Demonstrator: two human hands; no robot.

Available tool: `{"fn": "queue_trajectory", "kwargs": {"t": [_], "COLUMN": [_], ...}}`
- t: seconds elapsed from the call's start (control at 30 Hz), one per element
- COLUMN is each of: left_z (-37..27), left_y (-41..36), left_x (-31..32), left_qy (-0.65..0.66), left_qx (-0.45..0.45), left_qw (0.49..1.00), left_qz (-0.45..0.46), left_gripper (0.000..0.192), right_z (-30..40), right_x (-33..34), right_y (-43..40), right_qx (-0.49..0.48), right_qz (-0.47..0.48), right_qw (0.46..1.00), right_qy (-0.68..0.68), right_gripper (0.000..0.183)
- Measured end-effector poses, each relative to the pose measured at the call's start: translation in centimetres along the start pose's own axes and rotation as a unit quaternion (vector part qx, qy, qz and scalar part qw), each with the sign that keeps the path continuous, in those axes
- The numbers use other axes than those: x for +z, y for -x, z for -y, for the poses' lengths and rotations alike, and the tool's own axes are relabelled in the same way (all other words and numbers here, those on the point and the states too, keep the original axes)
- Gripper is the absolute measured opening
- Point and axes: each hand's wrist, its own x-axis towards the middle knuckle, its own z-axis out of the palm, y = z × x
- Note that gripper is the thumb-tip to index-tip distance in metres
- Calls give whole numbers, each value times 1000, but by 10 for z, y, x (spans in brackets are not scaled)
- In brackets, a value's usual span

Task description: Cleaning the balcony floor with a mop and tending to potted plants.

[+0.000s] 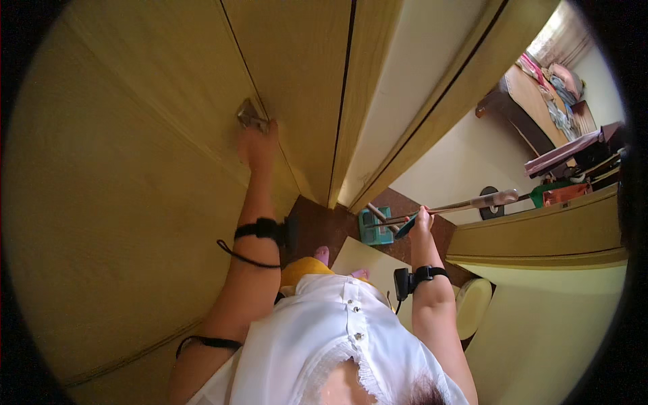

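Observation:
A metal door handle (248, 114) is fixed near the edge of a light wooden door (152, 167). My left hand (259, 144) is closed around the handle, its fingers partly blurred and hidden. On the other side my right hand (421, 223) grips long thin poles (450, 206), one with a pale grip at its far end. A teal plastic dustpan (368, 239) is low over the dark floor, by the lower end of these poles. A flat, dark teal piece (405, 230) shows beside my right fingers; what it belongs to is unclear.
Wooden door frame posts (430, 109) rise between the door and a room. Inside stand a bed (536, 101) with bedding and a cluttered rack (567, 162). A second wooden door edge (531, 235) lies to the right, near a pale oval container (473, 308).

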Motion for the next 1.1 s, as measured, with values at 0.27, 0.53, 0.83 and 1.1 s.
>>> {"fn": "queue_trajectory", "kwargs": {"t": [0.27, 0.53, 0.83, 1.1], "left_z": [76, 47, 58, 53], "left_y": [-33, -31, -26, -18], "left_x": [79, 66, 72, 80], "left_qy": [319, 169, 255, 392], "left_qx": [31, 13, -10, 36], "left_qw": [924, 951, 948, 889], "left_qz": [-211, -259, -190, -235], "left_gripper": [44, 46, 39, 34], "right_z": [-2, -4, -13, -21], "right_x": [36, 33, 36, 38], "right_y": [8, -19, -22, -35], "right_qx": [-15, -84, -73, -94], "right_qz": [47, 7, -8, -12], "right_qw": [999, 995, 996, 994], "right_qy": [16, 54, 53, 56], "right_gripper": [27, 29, 30, 29]}}
